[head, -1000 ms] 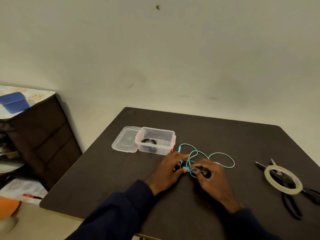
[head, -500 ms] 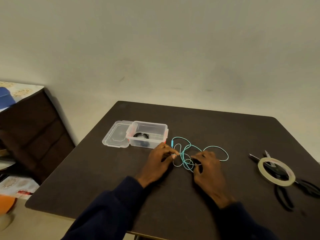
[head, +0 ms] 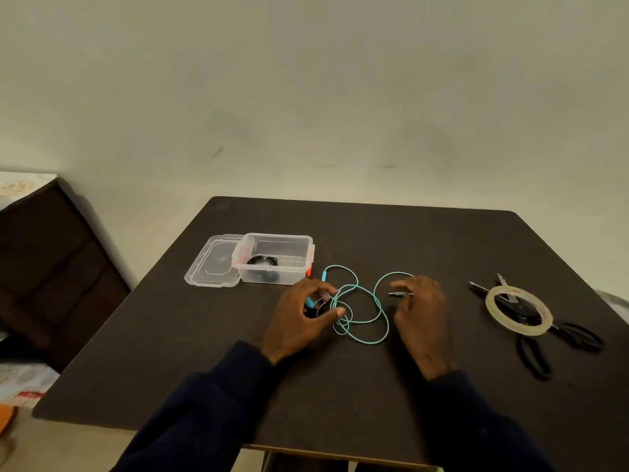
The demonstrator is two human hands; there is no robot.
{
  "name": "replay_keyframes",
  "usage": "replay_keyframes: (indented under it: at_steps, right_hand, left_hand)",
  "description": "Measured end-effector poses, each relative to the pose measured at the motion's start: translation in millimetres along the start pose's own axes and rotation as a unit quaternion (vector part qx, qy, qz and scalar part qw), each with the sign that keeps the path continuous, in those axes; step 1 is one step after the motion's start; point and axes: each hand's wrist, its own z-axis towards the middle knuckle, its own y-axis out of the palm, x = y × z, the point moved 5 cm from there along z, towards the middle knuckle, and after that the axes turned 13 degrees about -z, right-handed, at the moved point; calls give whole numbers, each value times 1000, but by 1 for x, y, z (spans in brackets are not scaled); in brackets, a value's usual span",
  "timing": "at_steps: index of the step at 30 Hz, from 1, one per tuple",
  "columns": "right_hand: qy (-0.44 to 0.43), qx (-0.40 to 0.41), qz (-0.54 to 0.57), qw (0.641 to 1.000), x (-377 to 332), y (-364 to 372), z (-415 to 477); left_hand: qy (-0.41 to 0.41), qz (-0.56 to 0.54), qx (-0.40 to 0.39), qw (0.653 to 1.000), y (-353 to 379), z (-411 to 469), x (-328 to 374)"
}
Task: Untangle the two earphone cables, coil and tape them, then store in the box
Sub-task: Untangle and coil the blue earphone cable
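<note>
A dark wooden cabinet stands at the far left, apart from the matte, dark brown counter with its rounded corners. On the counter's left part a clear plastic lid lies flat, touching the clear rectangular box, which has red latches at its ends. A black cable sits coiled inside the box. Just right of the box, the thin teal cable sprawls in loose, overlapping loops on the counter. The left hand curls over the tangle's left side, its fingers and thumb pinching a blue earbud end. The right hand rests at the loops' right side, fingertips pinching the cable at its slim metal plug, which points left. Well to the right, a clear, glossy tape ring lies on top of black-handled scissors, blades open.
</note>
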Motion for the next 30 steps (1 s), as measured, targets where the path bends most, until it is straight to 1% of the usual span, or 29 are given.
replay_keyframes:
  at_steps: [2, 5, 8, 10, 12, 14, 16, 17, 18, 20, 21, 22, 24, 25, 27, 28, 29, 30]
  right_hand:
    - [36, -33, -69, 996, 10, 6, -1]
    - [20, -79, -127, 988, 13, 17, -2]
    - [12, -95, -105, 990, 10, 16, -1]
    - [17, -105, -92, 990, 7, 13, -1]
    - [9, -103, -101, 989, 1, 10, 0]
    - [-20, -56, -86, 994, -7, 2, 0]
    - [-81, 25, -36, 996, -23, -12, -1]
    - [-115, 51, -10, 992, -33, -18, -3]
    - [-141, 58, 14, 988, -44, -23, -4]
    - [-176, 39, 45, 983, -67, -25, -5]
    - [-188, 16, 52, 981, -77, -24, -4]
    - [-198, -13, 61, 978, -86, -21, -3]
    - [-225, -70, 84, 968, -100, -16, 0]
    - [-238, -81, 94, 963, -105, -16, 0]
    - [-234, -77, 117, 962, -111, -19, 1]
    - [-216, -75, 135, 964, -112, -21, 1]
    - [-198, -80, 158, 964, -113, -21, 2]
    - [-186, -89, 178, 962, -113, -21, 3]
  left_hand:
    - [5, 47, -26, 999, 3, 1, -4]
    - [10, 58, -5, 998, -1, 1, -6]
    - [51, 30, 26, 998, -4, -1, 4]
    - [82, 20, 34, 996, -5, -3, 11]
    - [99, 17, 42, 994, -6, -6, 15]
    - [122, 17, 73, 990, -12, -10, 21]
    - [147, 31, 108, 983, -21, -11, 29]
    - [146, 36, 117, 982, -26, -11, 32]
    - [136, 36, 118, 983, -29, -9, 34]
    - [113, 53, 121, 985, -35, -8, 39]
    - [104, 55, 132, 984, -39, -8, 41]
    - [91, 41, 145, 984, -44, -9, 45]
    - [67, -31, 162, 984, -53, -7, 54]
    - [54, -75, 145, 985, -55, -4, 56]
    - [16, -144, 51, 988, -52, 1, 59]
    - [-2, -158, -1, 988, -48, 2, 59]
    - [-8, -152, -32, 988, -46, 2, 61]
    - [-4, -128, -42, 991, -46, 2, 61]
